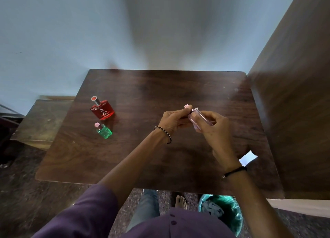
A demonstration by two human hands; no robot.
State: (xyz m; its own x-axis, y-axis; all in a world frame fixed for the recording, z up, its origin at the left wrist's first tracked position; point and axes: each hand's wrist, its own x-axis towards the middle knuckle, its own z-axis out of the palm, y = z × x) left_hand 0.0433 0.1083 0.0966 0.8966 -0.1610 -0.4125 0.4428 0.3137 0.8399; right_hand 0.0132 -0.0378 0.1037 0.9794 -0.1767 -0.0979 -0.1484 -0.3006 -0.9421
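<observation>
Above the middle of the dark wooden table (142, 157), both hands hold a small clear pink bottle (200, 119). My right hand (213, 126) grips its body with curled fingers. My left hand (174, 120) pinches the bottle's left end, where a pink cap (187, 106) shows at the fingertips. A scrap of white paper or wrapper seems to sit around the bottle between the hands. A red perfume bottle (102, 109) with a silver neck stands at the table's left. Just in front of it stands a small green bottle (104, 131) with a pink cap.
A white paper slip (247, 158) lies near the table's right edge. A brown wooden panel (294, 94) rises along the right side. On the floor below the table's near edge sits a green-lined bin (232, 214) holding white scraps. A low wooden stand (41, 119) is at the left.
</observation>
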